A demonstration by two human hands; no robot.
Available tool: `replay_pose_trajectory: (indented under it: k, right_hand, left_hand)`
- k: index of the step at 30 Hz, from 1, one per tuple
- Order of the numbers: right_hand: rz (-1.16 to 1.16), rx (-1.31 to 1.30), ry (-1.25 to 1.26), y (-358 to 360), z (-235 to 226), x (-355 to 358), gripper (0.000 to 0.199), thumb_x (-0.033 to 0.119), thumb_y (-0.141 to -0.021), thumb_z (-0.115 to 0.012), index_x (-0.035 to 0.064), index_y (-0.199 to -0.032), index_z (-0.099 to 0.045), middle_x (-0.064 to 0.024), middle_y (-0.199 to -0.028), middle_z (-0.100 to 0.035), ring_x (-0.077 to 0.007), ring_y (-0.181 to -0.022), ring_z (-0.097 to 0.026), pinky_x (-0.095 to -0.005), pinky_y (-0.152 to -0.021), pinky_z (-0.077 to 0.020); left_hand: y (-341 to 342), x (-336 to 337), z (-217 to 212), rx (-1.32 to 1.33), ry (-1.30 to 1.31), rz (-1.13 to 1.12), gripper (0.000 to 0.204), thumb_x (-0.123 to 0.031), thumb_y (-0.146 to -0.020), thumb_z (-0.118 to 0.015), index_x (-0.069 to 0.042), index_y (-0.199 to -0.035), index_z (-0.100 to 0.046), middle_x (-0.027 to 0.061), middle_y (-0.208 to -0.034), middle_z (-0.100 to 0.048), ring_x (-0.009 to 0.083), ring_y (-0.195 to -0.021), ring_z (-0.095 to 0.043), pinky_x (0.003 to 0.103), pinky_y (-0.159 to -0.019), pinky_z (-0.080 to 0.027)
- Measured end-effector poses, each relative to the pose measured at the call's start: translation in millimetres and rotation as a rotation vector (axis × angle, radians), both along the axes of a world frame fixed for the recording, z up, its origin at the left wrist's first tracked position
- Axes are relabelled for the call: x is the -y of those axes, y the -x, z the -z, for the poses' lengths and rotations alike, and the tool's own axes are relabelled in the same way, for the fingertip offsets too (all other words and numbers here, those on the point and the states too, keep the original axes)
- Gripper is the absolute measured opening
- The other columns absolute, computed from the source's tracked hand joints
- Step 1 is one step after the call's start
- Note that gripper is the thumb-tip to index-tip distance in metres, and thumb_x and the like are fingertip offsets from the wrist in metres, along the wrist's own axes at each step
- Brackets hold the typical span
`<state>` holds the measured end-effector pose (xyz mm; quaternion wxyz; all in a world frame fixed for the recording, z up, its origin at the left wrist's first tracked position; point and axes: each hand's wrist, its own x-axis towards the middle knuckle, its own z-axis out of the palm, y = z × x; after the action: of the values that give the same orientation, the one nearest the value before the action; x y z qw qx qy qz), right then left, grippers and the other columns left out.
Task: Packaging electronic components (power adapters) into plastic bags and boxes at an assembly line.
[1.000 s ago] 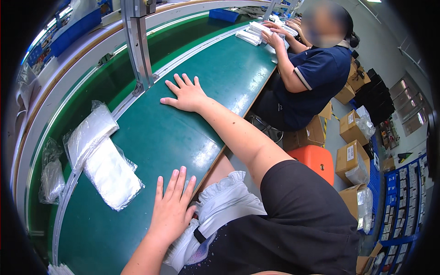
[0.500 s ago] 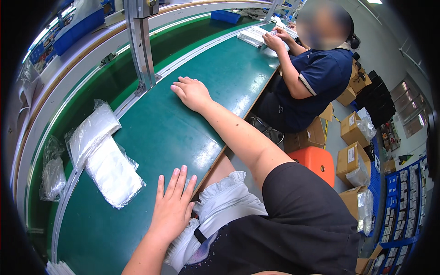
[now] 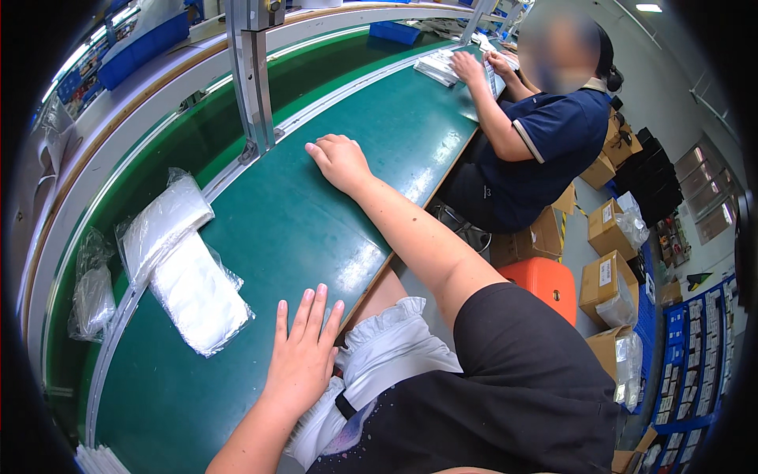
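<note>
My left hand (image 3: 302, 354) lies flat on the green conveyor belt (image 3: 300, 229) near its front edge, fingers slightly spread, holding nothing. My right hand (image 3: 339, 160) rests farther along the belt with its fingers curled down onto the surface, nothing in it. Two clear plastic bags with white contents (image 3: 183, 265) lie on the belt to the left of my left hand, a hand's width away.
A metal post (image 3: 254, 75) stands on the belt's divider rail beside my right hand. More clear bags (image 3: 92, 286) lie on the far lane. A seated co-worker (image 3: 545, 134) handles white packs (image 3: 442, 67) up the belt. An orange stool (image 3: 537, 280) and cardboard boxes (image 3: 608, 280) stand at the right.
My right hand has gone from flat with spread fingers to curled, fingers drawn together on the belt. My left hand has stayed put. The bags sit in the same place relative to my left hand.
</note>
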<state>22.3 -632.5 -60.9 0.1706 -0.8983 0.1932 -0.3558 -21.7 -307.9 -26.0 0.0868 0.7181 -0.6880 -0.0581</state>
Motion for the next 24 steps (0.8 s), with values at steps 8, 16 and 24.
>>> replay_pose_trajectory:
  k: [8,16,24]
  right_hand:
    - [-0.020,-0.004,-0.207,1.9,-9.1,4.1,0.058,0.044,-0.097,-0.032,0.0002,-0.085,-0.068,-0.0155,-0.092,-0.065,-0.0333,-0.093,-0.058,-0.0378,-0.084,-0.0436]
    - [-0.004,0.139,-0.320,0.9,-8.1,1.4,0.066,0.049,-0.096,-0.028,0.0000,-0.076,-0.068,-0.0180,-0.086,-0.065,-0.0360,-0.087,-0.059,-0.0405,-0.081,-0.0444]
    - [-0.066,0.175,-0.189,8.4,-12.2,-6.6,0.049,0.042,-0.091,-0.047,0.0019,-0.074,-0.068,-0.0164,-0.074,-0.064,-0.0335,-0.071,-0.061,-0.0392,-0.067,-0.0477]
  left_hand:
    - [-1.8,0.1,-2.7,-0.021,-0.004,-0.011,0.067,-0.017,-0.080,-0.061,-0.006,-0.140,-0.031,0.0176,-0.148,-0.021,0.0303,-0.138,-0.020,0.051,-0.112,-0.011]
    - [-1.5,-0.6,-1.9,-0.023,0.009,-0.012,0.068,-0.017,-0.079,-0.062,-0.007,-0.139,-0.032,0.0174,-0.148,-0.022,0.0301,-0.138,-0.020,0.051,-0.112,-0.011]
    - [0.0,0.7,-1.8,-0.034,-0.012,-0.018,0.070,-0.017,-0.078,-0.065,-0.007,-0.139,-0.033,0.0165,-0.148,-0.022,0.0296,-0.138,-0.020,0.052,-0.112,-0.012]
